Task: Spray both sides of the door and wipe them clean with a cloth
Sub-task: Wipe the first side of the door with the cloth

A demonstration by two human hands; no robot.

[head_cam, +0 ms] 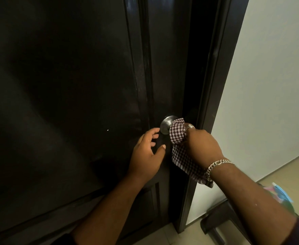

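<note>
Glossy black door (65, 85), closed in its frame. Right hand (202, 144) grips checked cloth (178, 138) — pressed against steel knob (166, 124). Left hand (147, 152) slack-fingered, fingertips beside knob — holding nothing.

**Head count at the door**

Quick tally, one view only. One dark glossy panelled door (65, 85), one round brushed-metal knob (165, 125) on it. One maroon-and-white checked cloth (179, 149). Two bare hands up: left hand (146, 154), right hand (202, 145). On the right: one silver ring (190, 126), one silver chain bracelet (216, 167). Down low right, one dark plastic stool (221, 221), partly cut off. One pink-and-blue item (279, 193) behind the forearm, can't tell what it is. One pale wall (269, 85), one dark door frame (221, 68).
</note>
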